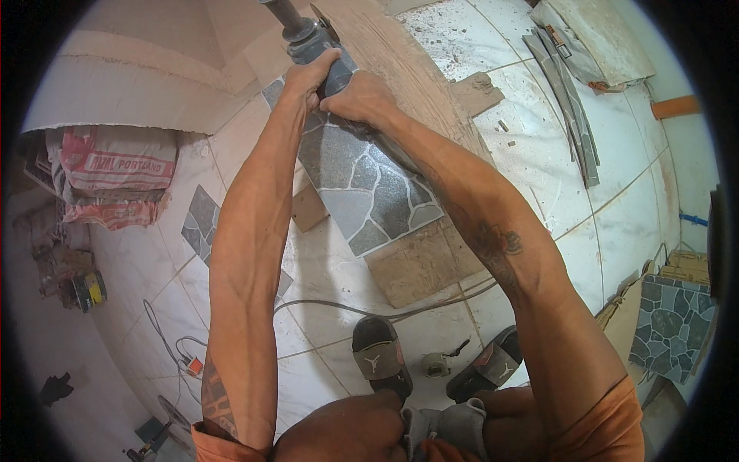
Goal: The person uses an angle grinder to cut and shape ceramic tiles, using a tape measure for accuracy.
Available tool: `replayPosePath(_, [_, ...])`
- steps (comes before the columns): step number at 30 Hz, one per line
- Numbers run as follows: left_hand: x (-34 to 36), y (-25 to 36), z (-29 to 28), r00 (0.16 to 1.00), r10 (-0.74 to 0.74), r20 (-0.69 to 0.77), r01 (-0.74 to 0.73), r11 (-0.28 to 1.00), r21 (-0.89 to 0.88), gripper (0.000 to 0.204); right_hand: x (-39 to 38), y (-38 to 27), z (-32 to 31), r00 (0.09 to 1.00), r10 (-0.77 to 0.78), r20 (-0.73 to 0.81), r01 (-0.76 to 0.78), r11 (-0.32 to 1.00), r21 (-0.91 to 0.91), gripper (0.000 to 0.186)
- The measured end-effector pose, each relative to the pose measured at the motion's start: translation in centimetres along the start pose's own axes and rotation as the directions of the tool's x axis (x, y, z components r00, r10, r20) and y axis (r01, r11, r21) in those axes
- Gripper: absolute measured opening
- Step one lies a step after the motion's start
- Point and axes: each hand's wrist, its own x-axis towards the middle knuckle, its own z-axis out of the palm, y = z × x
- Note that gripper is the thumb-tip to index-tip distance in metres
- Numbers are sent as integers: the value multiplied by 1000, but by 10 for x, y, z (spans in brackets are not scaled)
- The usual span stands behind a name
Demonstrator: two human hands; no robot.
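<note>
Grey power tool (314, 48) is up at the far end of the stone-patterned tile (369, 185), with the left hand (310, 75) and right hand (360, 98) both wrapped around its body, fingers curled in, though some tips are hidden so I can't tell exactly how tight. A long wooden board (392, 50) runs along the tile's right, and some red-and-white bags (119, 165) are off left.

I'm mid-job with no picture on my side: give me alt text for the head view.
A left hand and right hand grip a grey power tool at the far end of a grey stone-patterned tile. Nearer the person, a cable crosses the pale floor by dark sandals; sacks lie left, grey strips upper right.
</note>
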Motion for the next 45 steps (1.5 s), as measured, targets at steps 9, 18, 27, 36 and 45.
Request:
replayPosePath(9, [-1, -1, -1, 1000, 12, 9, -12, 1000, 20, 46, -1, 0, 0, 1000, -5, 3, 5, 1000, -18, 61])
replayPosePath(18, [-4, -1, 1, 1000, 15, 9, -15, 1000, 19, 45, -2, 1, -1, 1000, -15, 8, 15, 999, -32, 63])
replayPosePath(27, [-1, -3, 1, 1000, -5, -9, 5, 1000, 6, 43, -3, 2, -1, 999, -30, -12, 30, 999, -20, 60])
replayPosePath(36, [4, -8, -4, 1000, -1, 8, 1, 1000, -5, 46, -4, 4, 2, 1000, -20, -1, 20, 1000, -23, 59])
replayPosePath(45, [1, -6, 0, 999, -19, -38, 20, 1000, 23, 48, -2, 9, 3, 996, -72, -54, 71, 997, -16, 62])
